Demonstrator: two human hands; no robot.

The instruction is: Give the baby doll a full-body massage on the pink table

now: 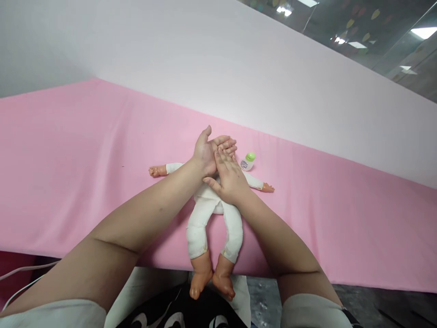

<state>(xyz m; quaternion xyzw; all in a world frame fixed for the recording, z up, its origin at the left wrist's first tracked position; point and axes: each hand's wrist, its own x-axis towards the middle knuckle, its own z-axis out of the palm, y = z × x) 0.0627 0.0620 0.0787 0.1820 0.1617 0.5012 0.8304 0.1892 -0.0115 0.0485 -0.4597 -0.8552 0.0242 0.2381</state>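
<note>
Mid-frame, left hand point(206, 155) lies open, palm up; right hand point(228, 175) flat, fingers rubbing it, above the doll point(208, 214). Bottle point(248, 161) set aside; doll apparently untouched yet.

A doll point(211, 214) lies on its back at the centre of the frame on a cloth-covered table point(85, 159), arms spread left and right, feet hanging over the near edge. Both hands meet above its chest: left hand point(208, 152) beneath, right hand point(228, 177) on top. A small bottle point(248, 161) lies just right of them, beside the doll's shoulder.
</note>
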